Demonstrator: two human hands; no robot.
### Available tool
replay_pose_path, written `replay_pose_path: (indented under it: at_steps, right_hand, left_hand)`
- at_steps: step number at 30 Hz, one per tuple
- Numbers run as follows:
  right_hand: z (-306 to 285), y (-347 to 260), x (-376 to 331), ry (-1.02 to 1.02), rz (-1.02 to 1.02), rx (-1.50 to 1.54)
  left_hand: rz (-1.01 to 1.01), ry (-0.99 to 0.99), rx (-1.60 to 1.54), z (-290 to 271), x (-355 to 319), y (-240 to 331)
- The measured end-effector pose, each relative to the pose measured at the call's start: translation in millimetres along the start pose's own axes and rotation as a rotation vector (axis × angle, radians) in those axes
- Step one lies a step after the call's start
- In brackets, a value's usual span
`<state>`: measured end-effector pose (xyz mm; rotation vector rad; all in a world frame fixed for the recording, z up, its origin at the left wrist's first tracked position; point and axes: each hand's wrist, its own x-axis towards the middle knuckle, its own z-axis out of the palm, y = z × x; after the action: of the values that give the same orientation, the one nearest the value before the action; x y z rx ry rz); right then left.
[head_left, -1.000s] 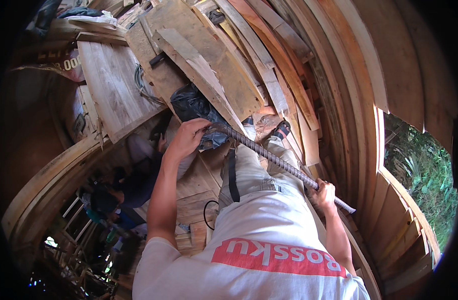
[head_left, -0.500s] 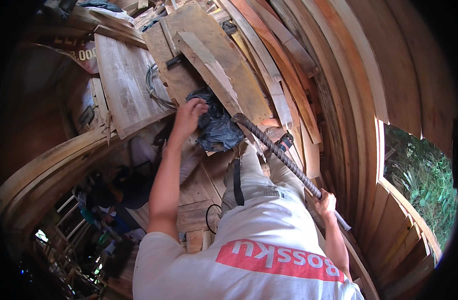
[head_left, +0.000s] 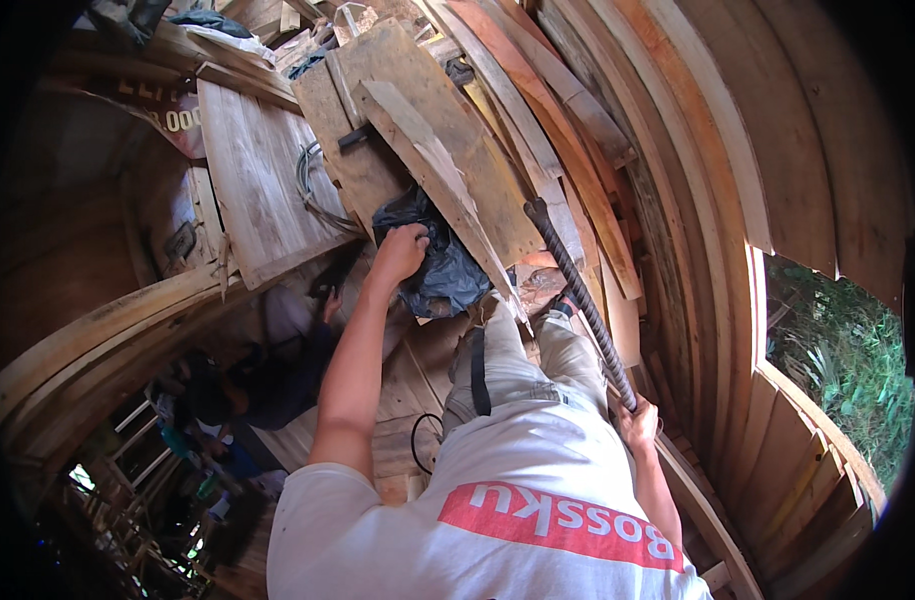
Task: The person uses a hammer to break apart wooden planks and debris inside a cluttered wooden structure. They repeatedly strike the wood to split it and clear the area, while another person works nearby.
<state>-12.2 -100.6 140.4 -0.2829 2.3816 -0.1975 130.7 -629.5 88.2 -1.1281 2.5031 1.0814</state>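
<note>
My left hand (head_left: 403, 250) reaches forward, its fingers closed on a crumpled black plastic bag (head_left: 448, 280). The bag lies under the end of a slanted wooden plank (head_left: 428, 170). At my right side, my right hand (head_left: 638, 420) grips the lower end of a long ribbed steel bar (head_left: 578, 300). The bar slants up and forward, and its top end is near the stacked boards. My white shirt with a red band and my grey trousers fill the lower middle.
Loose boards and planks (head_left: 538, 130) are piled ahead and to the right. A coil of cable (head_left: 313, 190) lies on a wide board. Another person (head_left: 268, 370) crouches below left, near a ladder (head_left: 128, 450). An opening onto greenery (head_left: 838, 370) is at the right.
My left hand let go of the steel bar and moved forward onto the black bag. My right hand has swung the bar from lying across my lap to pointing forward.
</note>
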Motion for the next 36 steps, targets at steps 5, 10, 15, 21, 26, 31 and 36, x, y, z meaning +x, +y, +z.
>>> replay_pose_path:
  at_steps: [5, 10, 15, 21, 26, 31, 36]
  right_hand:
    - [7, 10, -1, 0.035, -0.017, 0.056]
    - [9, 12, -4, 0.03, 0.043, 0.067]
    - [0, -3, -14, 0.087, -0.022, 0.091]
    - [-35, -40, -27, -0.022, 0.028, -0.048]
    - [-78, -82, -32, -0.068, 0.03, -0.054]
    - [-127, -119, -30, -0.082, -0.088, -0.085]
    - [-190, -171, -22, -0.257, -0.036, -0.272]
  left_hand:
    - [-0.201, 0.119, -0.518, -5, 22, 7]
    - [-0.259, 0.359, -0.587, 15, 49, 17]
    - [-0.46, 0.25, -0.798, 32, 59, 46]
    - [-0.466, 0.215, -0.723, 60, 66, 53]
    - [-0.427, 0.256, -0.475, 85, 34, 86]
    - [-0.478, 0.193, -0.462, 92, 6, 120]
    - [-0.443, 0.242, -0.566, 124, 3, 116]
